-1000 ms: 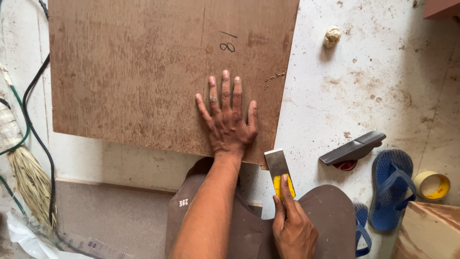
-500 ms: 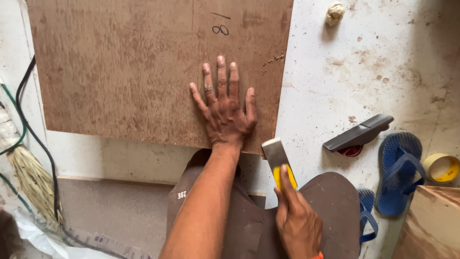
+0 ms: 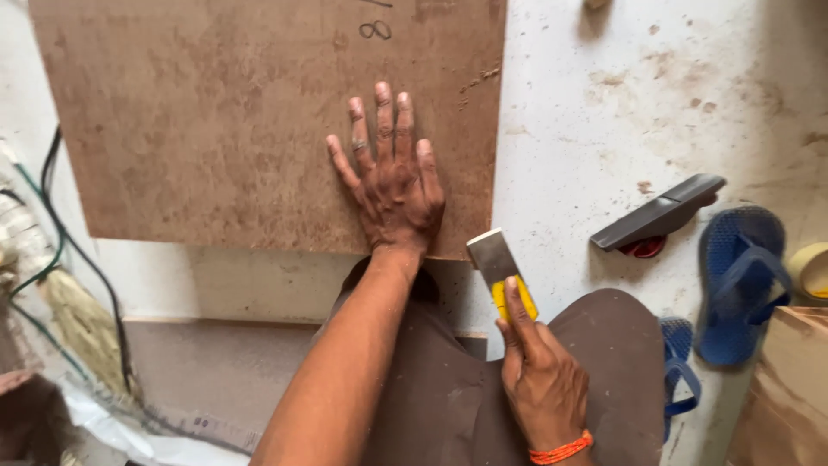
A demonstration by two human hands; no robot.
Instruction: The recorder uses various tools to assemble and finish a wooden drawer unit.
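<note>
- The left hand (image 3: 392, 185) lies flat on a brown plywood board (image 3: 241, 121), fingers spread and straight, palm pressed down near the board's near right corner; it grasps nothing.
- The right hand (image 3: 539, 380) is closed around the yellow handle of a chisel (image 3: 500, 267), forefinger laid along the top of the handle, the rest of the fingers curled about it.
- The chisel's wide steel blade points up and slightly left, away from the body; its long axis runs from the right hand toward the board's near edge.
- The blade's tip sits just at that near edge, close beside the wrist of the left hand, to its right. Whether steel touches wood I cannot tell.
- So the board edge lies straight ahead of the chisel, and the right hand is the nearer one to the tool's working end; the left hand sits on the board itself.
- The board rests on a pale, dusty floor (image 3: 604, 129), over the person's knees in brown cloth.
- To the right, well apart from the chisel, lie a dark hand plane (image 3: 660, 214) and a blue sandal (image 3: 742, 276); a roll of yellowish tape (image 3: 811, 269) shows at the frame's edge.
- At the left edge run dark cables (image 3: 65, 250) beside a straw broom (image 3: 82, 324).
</note>
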